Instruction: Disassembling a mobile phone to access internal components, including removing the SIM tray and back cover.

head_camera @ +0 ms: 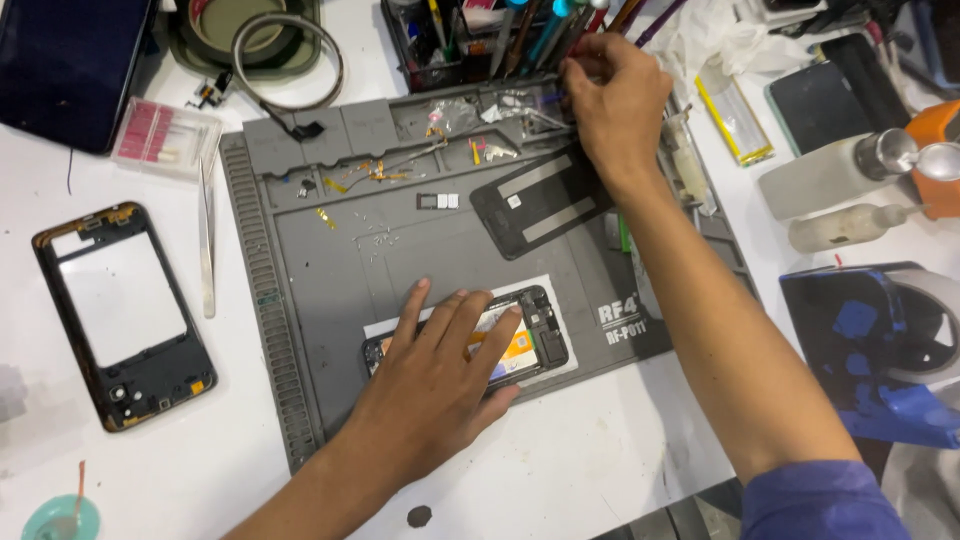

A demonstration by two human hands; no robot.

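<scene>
My left hand (440, 370) lies flat, fingers spread, on an opened phone (535, 330) that rests on a white sheet on the grey repair mat (330, 280). The phone's circuit board shows at its right end. My right hand (615, 100) reaches to the mat's far tray compartments, fingertips pinched at the tools in the holder (470, 40); what it pinches is hidden by the fingers. A black phone back panel (540, 200) lies just below that hand. Small screws, gold flex pieces and a SIM tray (438, 200) are scattered on the mat.
An empty phone frame (120, 310) lies on the white table at left, tweezers (207, 240) beside the mat. A tablet (65, 60), a pink-tipped parts box (165, 135) and tape rolls sit at far left. Bottles (840, 175), a battery (735, 115) and a blue-black machine (880, 340) stand right.
</scene>
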